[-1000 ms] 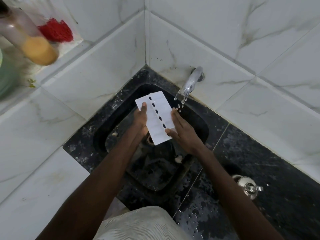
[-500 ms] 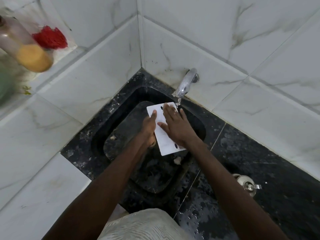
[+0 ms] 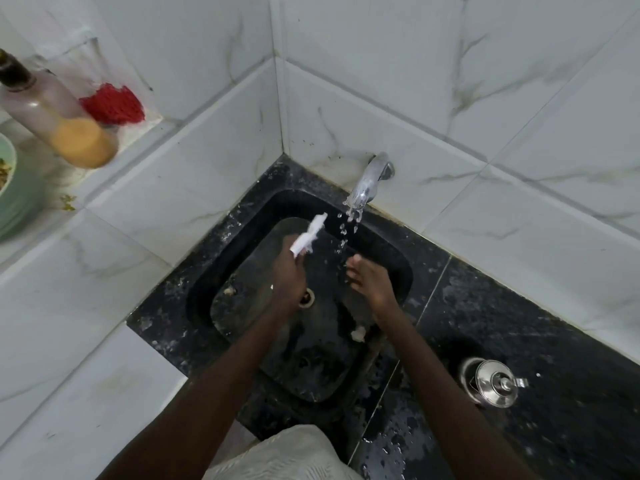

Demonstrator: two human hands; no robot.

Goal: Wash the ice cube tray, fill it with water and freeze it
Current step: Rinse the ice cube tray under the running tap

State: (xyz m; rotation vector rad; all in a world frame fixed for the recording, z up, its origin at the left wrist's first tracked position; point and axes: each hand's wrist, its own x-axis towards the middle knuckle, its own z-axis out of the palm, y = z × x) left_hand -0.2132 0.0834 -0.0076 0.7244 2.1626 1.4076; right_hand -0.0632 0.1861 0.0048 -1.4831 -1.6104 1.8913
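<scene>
- Head view: gripping tray (image 3: pixel 310 233) by its lower end in left hand (image 3: pixel 289 275), edge-on over sink (image 3: pixel 398 271), beside tap (image 3: pixel 367 183) stream
- Rinsing right hand (image 3: pixel 369 280), fingers loosely apart, empty
- Could slip from wet one-handed grip into the sink

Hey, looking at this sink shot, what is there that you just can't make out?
Head view only:
ice cube tray: motion-blurred and edge-on, so its compartments do not show.
left hand: its grip on the tray is hidden behind the hand's back.
drain: partly covered by the left hand.
green bowl: cut off by the left edge.
</scene>
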